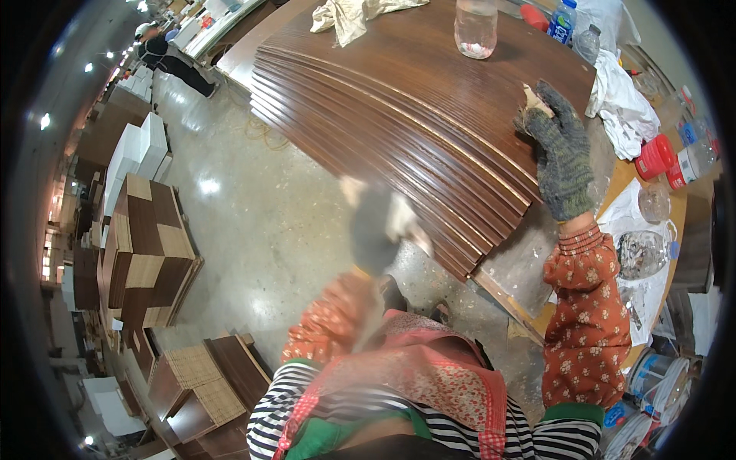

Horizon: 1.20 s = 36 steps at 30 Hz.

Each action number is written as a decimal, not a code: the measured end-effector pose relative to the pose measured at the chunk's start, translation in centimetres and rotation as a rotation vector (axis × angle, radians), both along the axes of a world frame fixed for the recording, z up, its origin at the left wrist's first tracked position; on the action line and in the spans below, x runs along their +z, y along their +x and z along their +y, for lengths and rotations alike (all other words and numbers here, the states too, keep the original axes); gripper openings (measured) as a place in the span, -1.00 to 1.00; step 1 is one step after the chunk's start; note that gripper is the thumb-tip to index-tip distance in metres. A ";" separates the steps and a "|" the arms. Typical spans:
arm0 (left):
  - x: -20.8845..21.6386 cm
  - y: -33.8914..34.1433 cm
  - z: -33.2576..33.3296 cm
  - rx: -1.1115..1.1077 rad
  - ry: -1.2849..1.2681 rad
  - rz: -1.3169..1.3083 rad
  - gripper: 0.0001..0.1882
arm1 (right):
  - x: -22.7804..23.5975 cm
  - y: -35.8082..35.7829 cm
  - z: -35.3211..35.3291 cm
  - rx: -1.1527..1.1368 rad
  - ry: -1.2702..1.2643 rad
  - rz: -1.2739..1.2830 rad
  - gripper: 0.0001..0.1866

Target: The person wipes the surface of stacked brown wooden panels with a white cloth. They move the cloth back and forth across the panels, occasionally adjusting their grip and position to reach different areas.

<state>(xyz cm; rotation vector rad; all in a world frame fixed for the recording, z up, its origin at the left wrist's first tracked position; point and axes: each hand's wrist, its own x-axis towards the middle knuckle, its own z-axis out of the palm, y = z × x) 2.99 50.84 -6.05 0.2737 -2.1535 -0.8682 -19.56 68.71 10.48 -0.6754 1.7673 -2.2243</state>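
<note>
A stack of dark brown, glossy wood panels (pixel 399 115) lies in front of me, its stepped near edges fanned out in rows. My left hand (pixel 373 230), in a dark glove, is smeared by motion beside the near left edges of the stack. It is closed on a crumpled white cloth (pixel 402 218); some pale fingertip shows beyond the glove. On the right end of the top panel rests my right hand (pixel 563 157), in a grey knitted glove. Its fingers are stretched forward and apart, and I see no object in it.
A clear bottle (pixel 475 31) and a cream rag (pixel 353 17) sit on the panels' far part. Bottles, a red-lidded jar (pixel 654 157) and white cloths (pixel 622 107) crowd the right side. Stacked panels (pixel 146 253) stand on the floor at left. A person (pixel 165 57) stands far left.
</note>
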 end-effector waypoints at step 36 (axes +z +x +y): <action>2.3 3.3 3.6 -0.627 1.439 -0.179 -0.42 | -5.3 19.2 0.0 -0.125 0.683 1.204 -0.29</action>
